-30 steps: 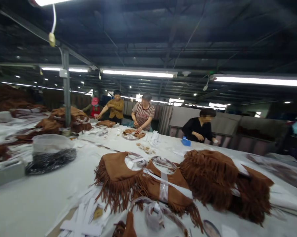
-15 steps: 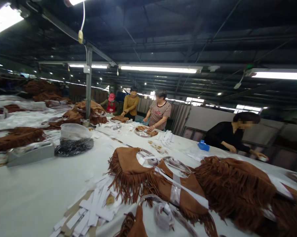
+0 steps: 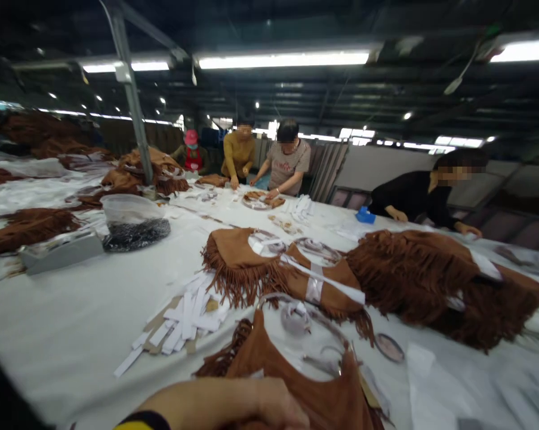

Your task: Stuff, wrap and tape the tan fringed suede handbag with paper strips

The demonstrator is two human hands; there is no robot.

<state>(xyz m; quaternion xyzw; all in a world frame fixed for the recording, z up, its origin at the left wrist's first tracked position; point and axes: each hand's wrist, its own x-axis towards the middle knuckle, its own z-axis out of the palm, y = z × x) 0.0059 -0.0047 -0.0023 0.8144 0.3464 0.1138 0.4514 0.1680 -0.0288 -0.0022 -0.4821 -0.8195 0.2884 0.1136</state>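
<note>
Only my left hand shows, at the bottom edge, with a dark sleeve and a yellow cuff behind it. It rests on the near edge of a brown suede fringed bag with a wrapped metal ring handle. The fingers are cut off by the frame and blurred. My right hand is out of view. Just beyond lie two more fringed bags banded with white paper strips. A heap of fringed bags lies to the right.
A loose pile of white paper strips lies left of the bags on the white table. A plastic bag of dark small parts and a grey box stand at the left. Several people work along the far side.
The view has tipped downward and closer to the table. My left hand has come into view at the bottom, on the nearest bag. The people at the far side keep working.
</note>
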